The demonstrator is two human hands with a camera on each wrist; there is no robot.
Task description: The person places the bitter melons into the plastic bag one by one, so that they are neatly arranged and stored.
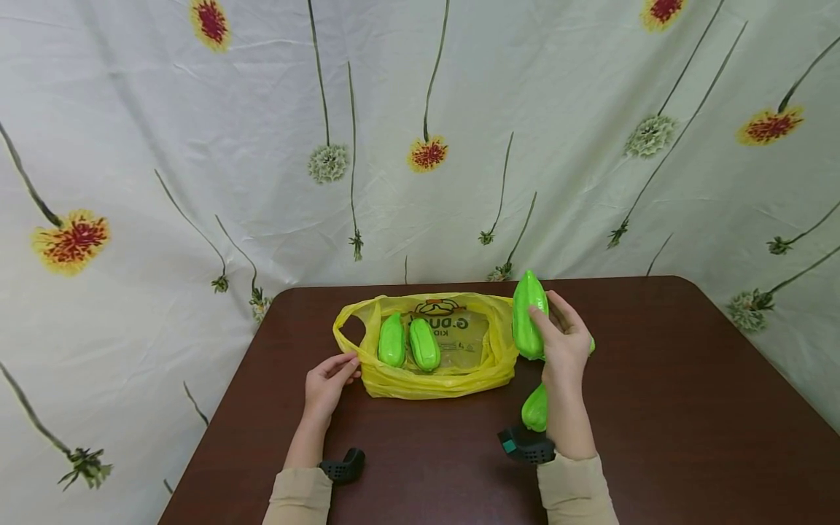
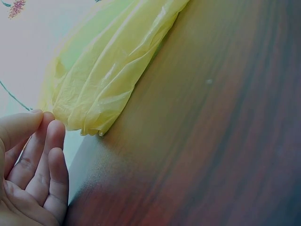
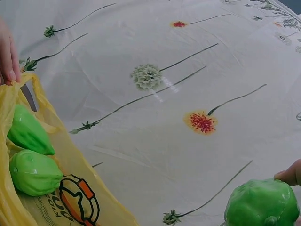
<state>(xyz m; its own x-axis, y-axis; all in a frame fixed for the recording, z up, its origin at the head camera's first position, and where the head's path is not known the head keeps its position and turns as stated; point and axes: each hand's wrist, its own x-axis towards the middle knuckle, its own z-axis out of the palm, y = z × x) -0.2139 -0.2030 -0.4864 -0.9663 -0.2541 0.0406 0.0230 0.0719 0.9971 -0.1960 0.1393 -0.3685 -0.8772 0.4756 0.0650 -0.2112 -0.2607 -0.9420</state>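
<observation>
A yellow plastic bag (image 1: 436, 385) lies spread open on the table, with two shiny green papaya-like fruits (image 1: 391, 340) side by side inside. My left hand (image 1: 328, 379) pinches the bag's left edge near the handle loop; in the left wrist view, thumb and fingertips meet at the gathered plastic (image 2: 94, 101). Raised beside the bag's right end, my right hand (image 1: 566, 343) grips another green fruit (image 1: 527, 317), its pointed tip upward. The right wrist view shows this fruit (image 3: 262, 205) with its rounded end toward the camera and the thumb on it.
One more green fruit (image 1: 534, 408) lies on the table, partly hidden by my right forearm. A sliver of green (image 1: 593, 345) shows behind the right hand. The dark brown table (image 1: 682, 408) ends at a flower-printed cloth (image 1: 577, 146) hanging behind it.
</observation>
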